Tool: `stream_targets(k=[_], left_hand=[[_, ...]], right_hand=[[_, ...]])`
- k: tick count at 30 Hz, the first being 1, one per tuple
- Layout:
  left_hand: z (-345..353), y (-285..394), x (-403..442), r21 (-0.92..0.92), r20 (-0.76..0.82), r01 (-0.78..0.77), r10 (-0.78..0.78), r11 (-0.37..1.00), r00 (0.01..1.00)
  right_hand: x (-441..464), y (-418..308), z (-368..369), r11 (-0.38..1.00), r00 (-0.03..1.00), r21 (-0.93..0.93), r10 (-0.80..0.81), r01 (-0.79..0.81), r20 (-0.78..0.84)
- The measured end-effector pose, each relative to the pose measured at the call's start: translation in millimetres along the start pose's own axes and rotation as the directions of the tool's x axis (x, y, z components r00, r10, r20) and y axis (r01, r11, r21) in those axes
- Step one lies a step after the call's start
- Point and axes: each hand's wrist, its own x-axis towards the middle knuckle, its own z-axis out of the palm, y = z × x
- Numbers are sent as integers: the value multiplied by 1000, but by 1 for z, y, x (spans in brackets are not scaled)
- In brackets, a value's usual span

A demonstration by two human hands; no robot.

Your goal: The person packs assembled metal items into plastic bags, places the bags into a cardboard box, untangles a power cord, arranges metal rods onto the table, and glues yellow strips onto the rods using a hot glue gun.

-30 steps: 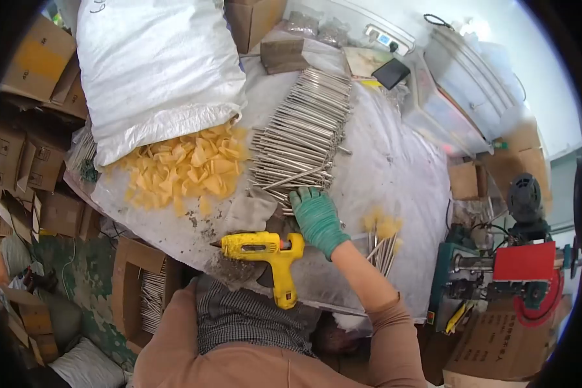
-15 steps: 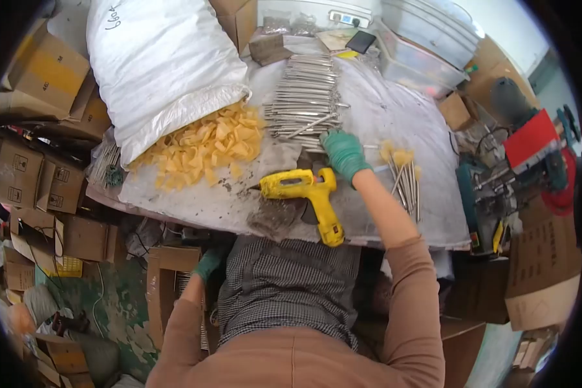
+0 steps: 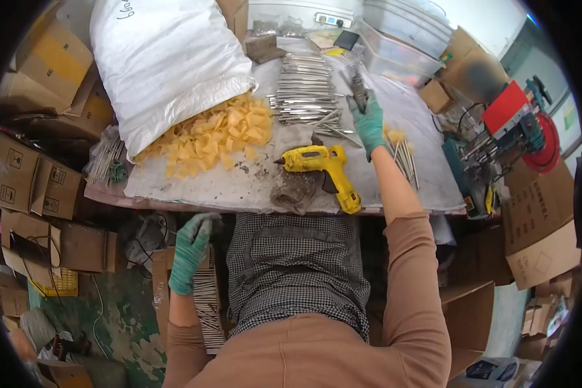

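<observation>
My right hand [image 3: 369, 123], in a green glove, is raised over the cloth-covered table, right of a long pile of metal rods [image 3: 304, 84]. Its fingers are closed around something grey and slender, too blurred to name. Several rods lie askew at the pile's near end. Below the table's front edge, my left hand [image 3: 190, 253], also gloved, hangs over a cardboard box of rods [image 3: 207, 310]. Its fingers are pressed together; what they hold, if anything, cannot be made out. A yellow glue gun [image 3: 323, 169] lies near the front edge, partly beside a dark grey rag [image 3: 292, 191].
A white sack [image 3: 168, 71] stands at the back left, with yellow pieces [image 3: 220, 132] spilling from its mouth. More rods [image 3: 405, 158] lie at the right. Plastic bins [image 3: 401, 52] stand behind; a machine with a red plate [image 3: 505, 108] is beyond the right edge.
My right hand has moved off the near end of the rod pile, up and to the right. My left hand has come up out of the box area into fuller view. The camera view has shifted.
</observation>
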Motion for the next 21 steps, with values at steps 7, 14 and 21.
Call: stream_targets(k=[7,14,21], left_hand=[[44,50,19,-31,5,-83,83,996,997],[86,48,35,-284,-103,-64,36,957,994],[88,10,86,198,-330,-99,161,975,930]], right_hand=[[-18,-6,-3,972,979,188,-110,141,-170],[-53,53,9,996,997,-75,-42,47,61],[8,27,-12,937,974,296,139,-187,178]])
